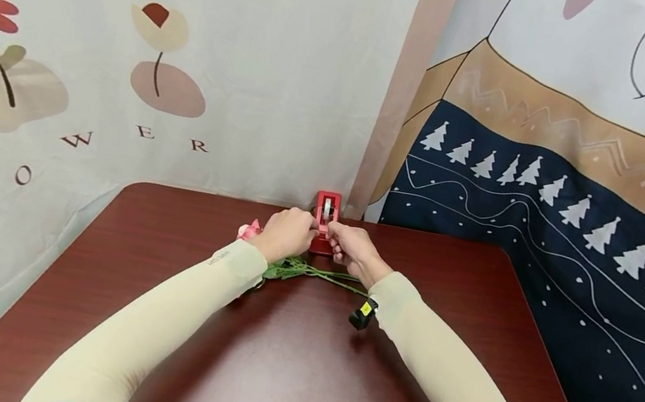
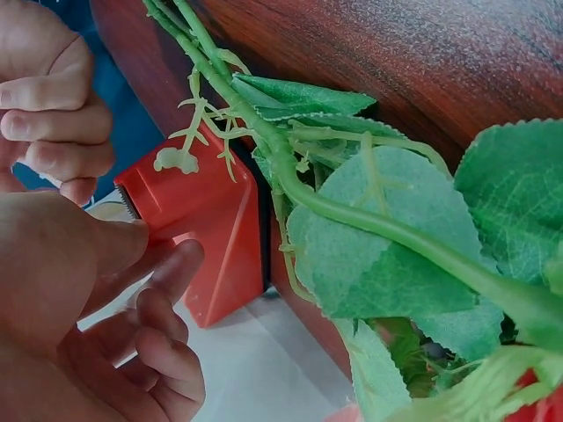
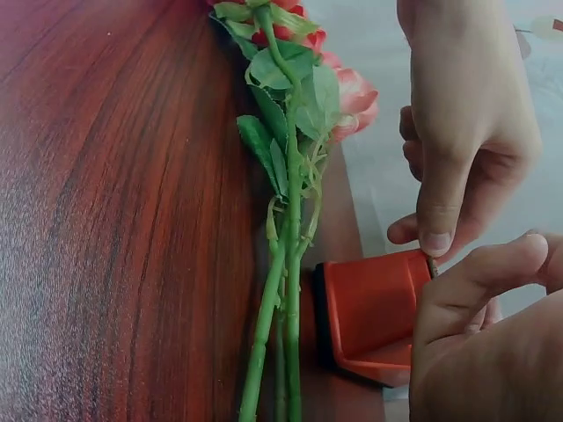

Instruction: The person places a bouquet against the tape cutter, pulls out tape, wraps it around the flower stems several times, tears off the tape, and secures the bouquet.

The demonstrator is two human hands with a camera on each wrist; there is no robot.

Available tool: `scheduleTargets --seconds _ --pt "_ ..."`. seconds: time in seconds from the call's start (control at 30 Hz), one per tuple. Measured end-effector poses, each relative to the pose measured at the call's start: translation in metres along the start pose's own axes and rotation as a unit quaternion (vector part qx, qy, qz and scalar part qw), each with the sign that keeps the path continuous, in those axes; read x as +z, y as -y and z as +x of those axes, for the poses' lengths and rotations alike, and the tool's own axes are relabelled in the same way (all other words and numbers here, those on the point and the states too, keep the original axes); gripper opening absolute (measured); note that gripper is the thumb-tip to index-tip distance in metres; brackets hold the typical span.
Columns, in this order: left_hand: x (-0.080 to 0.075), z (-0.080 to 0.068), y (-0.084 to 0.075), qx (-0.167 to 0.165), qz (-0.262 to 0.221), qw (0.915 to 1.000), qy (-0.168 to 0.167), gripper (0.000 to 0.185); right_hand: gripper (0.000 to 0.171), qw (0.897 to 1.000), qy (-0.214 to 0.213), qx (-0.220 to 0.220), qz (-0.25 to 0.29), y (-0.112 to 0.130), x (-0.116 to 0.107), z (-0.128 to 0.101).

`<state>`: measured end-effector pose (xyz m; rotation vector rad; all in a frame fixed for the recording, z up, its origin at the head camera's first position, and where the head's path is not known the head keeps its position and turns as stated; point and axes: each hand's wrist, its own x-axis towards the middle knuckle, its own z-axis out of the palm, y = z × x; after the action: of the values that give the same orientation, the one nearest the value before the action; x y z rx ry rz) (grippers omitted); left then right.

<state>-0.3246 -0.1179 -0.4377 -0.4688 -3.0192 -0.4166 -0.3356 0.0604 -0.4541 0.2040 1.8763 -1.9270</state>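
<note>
Both hands are meeting at the red tape dispenser [image 1: 325, 223] by the table's [image 1: 294, 367] far edge, left hand [image 1: 287, 232] and right hand [image 1: 355, 249] pinching at its cutter, artificial flowers [image 1: 298, 269] lying just beside

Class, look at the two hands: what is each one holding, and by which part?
Both hands, left hand and right hand, meet at the red tape dispenser's cutter end; whether they pinch tape there cannot be told.

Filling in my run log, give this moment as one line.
left hand: on tape dispenser | right hand: at dispenser | flowers: lying on table
</note>
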Motion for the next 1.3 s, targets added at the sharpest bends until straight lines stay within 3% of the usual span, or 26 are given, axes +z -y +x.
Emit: scheduleTargets --seconds 0.23,0.4,0.6,0.97,1.3 --pt "-0.001 -0.001 -0.001 -0.013 0.004 0.9999 0.006 0.025 0.008 1.0 0.007 0.001 0.014 -0.001 -0.001 -0.003" --pt "-0.001 0.0 0.001 -0.008 0.011 0.9999 0.007 0.024 0.012 0.999 -0.009 -0.031 0.001 -0.003 0.003 -0.014" --pt "0.0 -0.001 0.003 0.001 0.009 1.0 0.0 0.023 0.014 0.998 -0.001 -0.056 0.007 -0.006 0.01 -0.028" --pt "0.0 -0.003 0.002 0.013 0.035 0.9991 -0.02 0.031 0.015 0.997 -0.015 -0.073 0.024 -0.024 0.008 -0.043" --pt "0.003 -0.002 0.005 0.021 0.036 0.9988 -0.027 0.034 0.018 0.995 -0.022 -0.095 0.0 -0.027 0.018 -0.065"
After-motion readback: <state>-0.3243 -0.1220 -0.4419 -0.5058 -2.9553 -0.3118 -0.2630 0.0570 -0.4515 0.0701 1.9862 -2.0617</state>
